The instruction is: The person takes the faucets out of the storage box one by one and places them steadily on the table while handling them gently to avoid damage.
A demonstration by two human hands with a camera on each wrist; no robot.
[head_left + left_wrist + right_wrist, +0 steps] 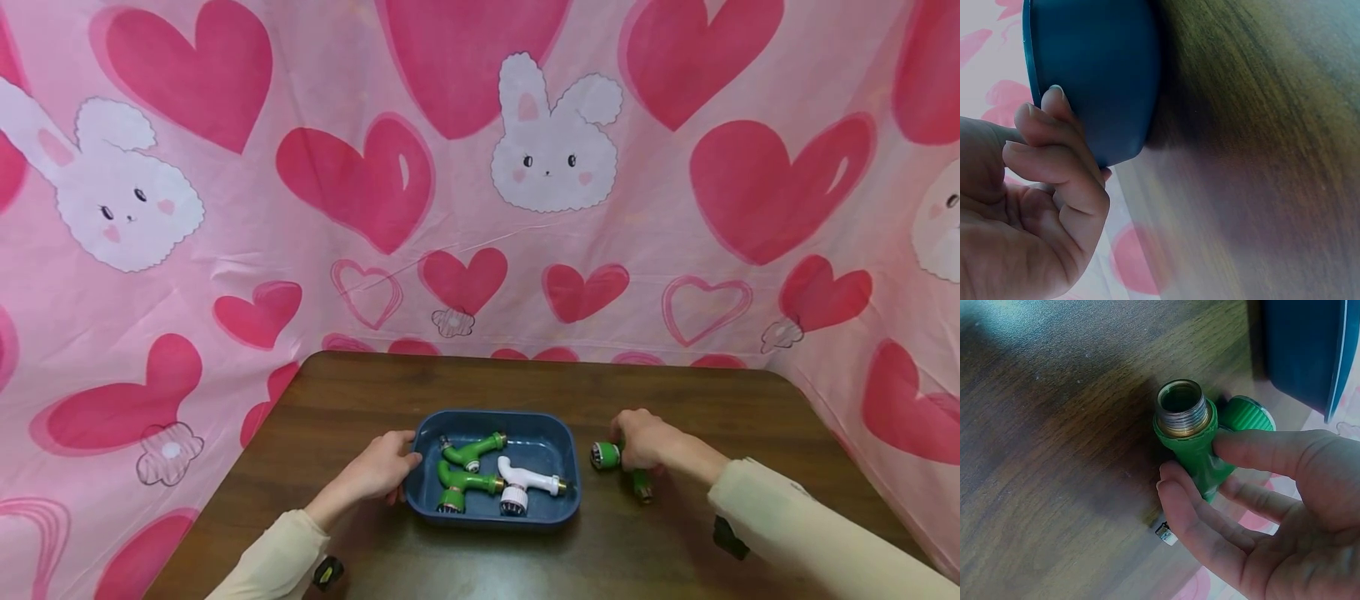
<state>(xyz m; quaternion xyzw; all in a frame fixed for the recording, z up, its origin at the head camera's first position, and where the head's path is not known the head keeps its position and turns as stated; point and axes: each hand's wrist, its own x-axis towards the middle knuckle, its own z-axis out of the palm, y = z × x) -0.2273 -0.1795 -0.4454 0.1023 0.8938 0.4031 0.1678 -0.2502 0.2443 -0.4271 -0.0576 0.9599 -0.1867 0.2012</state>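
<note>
A blue plastic basin stands on the table, holding two green taps, one farther back and one nearer, beside a white tap. My left hand grips the basin's left side, thumb at the rim and bent fingers against the outer wall. To the right of the basin, my right hand holds another green tap by its body, between thumb and fingers. Its threaded metal end faces the right wrist camera, and its ribbed knob points toward the basin. The hand covers part of this tap.
The brown wooden table reaches back to a pink cloth printed with hearts and rabbits, which hangs behind and at both sides. Dark wrist devices show under the left sleeve and the right sleeve.
</note>
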